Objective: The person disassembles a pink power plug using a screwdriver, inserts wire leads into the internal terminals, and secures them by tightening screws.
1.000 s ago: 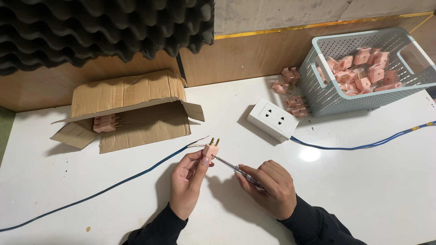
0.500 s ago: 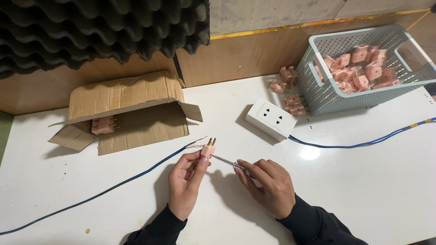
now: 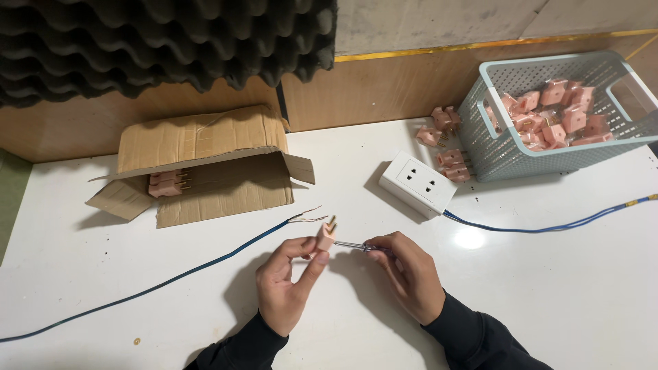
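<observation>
I am holding a small pink plug (image 3: 326, 236) up over the white worktop (image 3: 548, 288), just in front of me, my left hand (image 3: 288, 281) clenching its body between thumb and fingertips with the brass prongs pointing up and away. My right hand (image 3: 410, 273) is grasping a thin screwdriver (image 3: 353, 245), its metal shaft lying nearly level and its tip meeting the side of the plug. The plug looks light, hard and smooth, so I judge it could twist or slip under the driver's push; pinching it by the flat plastic sides, clear of the prongs, seems the firmest hold. The bared end of a blue cable (image 3: 205, 264) is lying just beyond the plug, not touching it. Farther off are sitting a white socket box (image 3: 418, 182), an open cardboard box (image 3: 205, 164) and a pale basket (image 3: 480, 137) of more pink plugs.
</observation>
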